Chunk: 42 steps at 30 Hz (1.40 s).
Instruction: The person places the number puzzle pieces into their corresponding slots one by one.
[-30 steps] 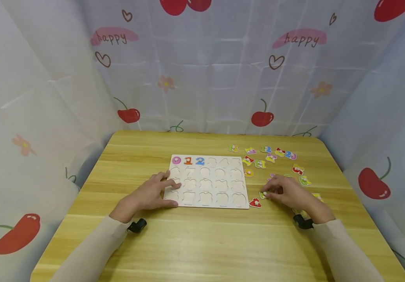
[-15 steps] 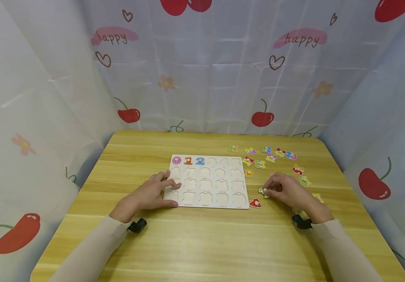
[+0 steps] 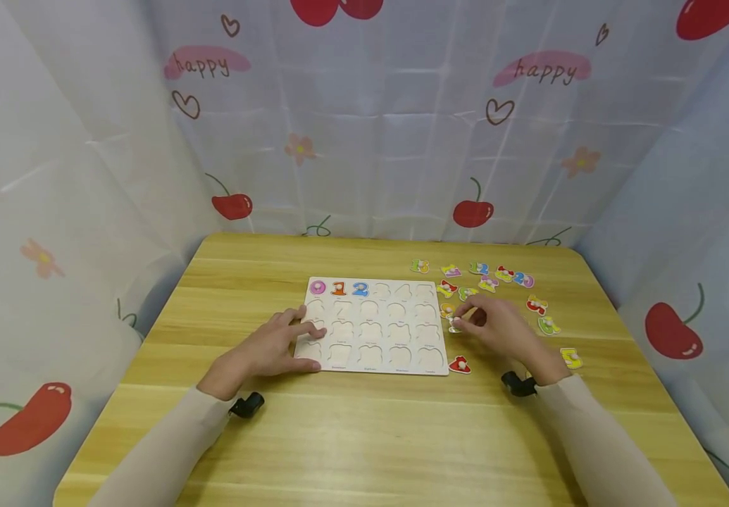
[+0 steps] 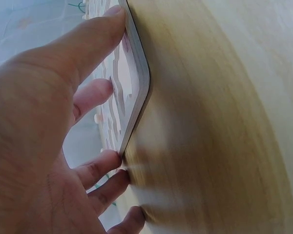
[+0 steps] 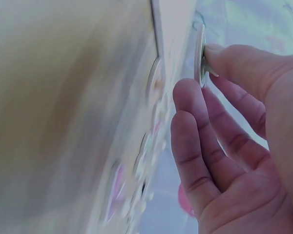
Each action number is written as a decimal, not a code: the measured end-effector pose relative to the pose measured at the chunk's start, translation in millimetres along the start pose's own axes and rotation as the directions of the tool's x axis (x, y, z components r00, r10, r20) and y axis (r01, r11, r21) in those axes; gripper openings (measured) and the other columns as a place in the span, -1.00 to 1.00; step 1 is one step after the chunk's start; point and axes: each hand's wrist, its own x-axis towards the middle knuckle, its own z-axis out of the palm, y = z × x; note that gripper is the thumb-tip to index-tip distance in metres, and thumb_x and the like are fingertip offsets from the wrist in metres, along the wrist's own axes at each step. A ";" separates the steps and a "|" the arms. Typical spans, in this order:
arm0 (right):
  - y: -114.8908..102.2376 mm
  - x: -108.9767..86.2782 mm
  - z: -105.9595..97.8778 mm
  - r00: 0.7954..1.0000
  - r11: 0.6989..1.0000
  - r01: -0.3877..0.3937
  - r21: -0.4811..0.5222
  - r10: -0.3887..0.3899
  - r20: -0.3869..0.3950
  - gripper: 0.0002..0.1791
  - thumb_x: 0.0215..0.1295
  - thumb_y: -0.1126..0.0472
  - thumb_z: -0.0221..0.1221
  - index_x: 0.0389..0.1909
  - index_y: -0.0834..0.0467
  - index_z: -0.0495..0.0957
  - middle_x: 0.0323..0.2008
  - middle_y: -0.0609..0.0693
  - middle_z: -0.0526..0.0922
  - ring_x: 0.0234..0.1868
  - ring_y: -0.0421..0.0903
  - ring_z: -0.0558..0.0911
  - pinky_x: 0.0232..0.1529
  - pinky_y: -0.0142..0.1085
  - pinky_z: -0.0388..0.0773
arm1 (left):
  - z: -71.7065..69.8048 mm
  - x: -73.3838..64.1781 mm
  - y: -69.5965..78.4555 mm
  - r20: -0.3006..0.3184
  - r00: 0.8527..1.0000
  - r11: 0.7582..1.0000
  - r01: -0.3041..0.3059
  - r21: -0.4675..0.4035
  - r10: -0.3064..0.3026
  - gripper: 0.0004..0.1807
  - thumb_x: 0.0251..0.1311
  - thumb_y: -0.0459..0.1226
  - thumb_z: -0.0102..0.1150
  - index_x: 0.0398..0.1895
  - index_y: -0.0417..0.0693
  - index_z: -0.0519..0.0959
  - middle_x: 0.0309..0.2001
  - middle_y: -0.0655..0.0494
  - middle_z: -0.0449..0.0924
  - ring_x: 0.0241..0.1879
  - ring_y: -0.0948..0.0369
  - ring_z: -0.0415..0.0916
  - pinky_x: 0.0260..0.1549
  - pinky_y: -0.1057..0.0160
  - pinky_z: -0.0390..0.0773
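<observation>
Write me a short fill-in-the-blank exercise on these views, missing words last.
The left hand rests at the near ____ corner of the board.
The right hand holds a piece beside the board's ____ edge.
The board's top row holds the 0, the 1 and the ____.
The red piece nearest the person lies on the ____.
Missing words: left; right; 2; table.

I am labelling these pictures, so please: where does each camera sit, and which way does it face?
Head: worn there, looking forward and down at table and number board; left hand, right hand, sleeved forearms show.
Left wrist: worn there, facing the number board's edge; left hand shows.
Right wrist: worn there, facing the pinched puzzle piece; right hand shows.
Head and left wrist both show the number board.
</observation>
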 end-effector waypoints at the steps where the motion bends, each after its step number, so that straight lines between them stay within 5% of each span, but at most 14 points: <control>1: -2.1 4.1 2.1 1.000 1.000 0.014 0.002 -0.014 -0.005 -0.92 0.51 0.18 0.58 -0.12 0.02 0.86 -0.18 -0.03 0.90 -0.27 -0.18 0.78 -0.20 -0.35 0.67 | -0.3 0.1 0.0 -0.001 1.000 1.000 -0.001 0.000 0.001 -0.17 0.38 0.30 0.59 0.66 0.37 0.64 0.87 -0.26 0.16 0.76 -0.32 0.26 0.62 -0.43 0.49; 18: -36.0 77.1 37.8 0.998 0.990 -0.020 0.143 0.013 0.054 -0.92 0.59 0.21 0.51 -0.04 0.11 0.90 0.02 0.13 0.94 -0.25 -0.06 0.86 -0.18 -0.30 0.74 | -1.1 0.5 -0.1 -0.004 1.000 1.000 -0.012 -0.007 0.012 -0.19 0.37 0.28 0.61 0.64 0.35 0.66 0.86 -0.27 0.17 0.77 -0.32 0.26 0.64 -0.43 0.48; 29: -56.2 116.6 65.1 0.988 0.991 -0.120 0.064 0.113 0.109 -0.88 0.64 0.11 0.48 0.01 0.05 0.90 0.09 0.05 0.92 -0.01 0.04 0.83 0.14 -0.02 0.80 | -2.2 -1.5 0.6 -0.003 1.000 1.000 -0.012 0.005 0.012 -0.18 0.38 0.29 0.60 0.65 0.34 0.65 0.85 -0.28 0.18 0.75 -0.32 0.28 0.63 -0.41 0.49; 42: -62.3 137.4 85.4 0.980 0.977 -0.173 0.123 0.158 0.119 -0.91 0.66 0.21 0.45 0.00 0.10 0.89 0.02 0.04 0.88 0.07 0.05 0.78 0.22 -0.03 0.77 | 0.6 -1.1 -0.1 -0.016 1.000 1.000 -0.027 0.005 0.027 -0.20 0.38 0.26 0.61 0.63 0.33 0.66 0.84 -0.31 0.19 0.76 -0.36 0.26 0.65 -0.43 0.47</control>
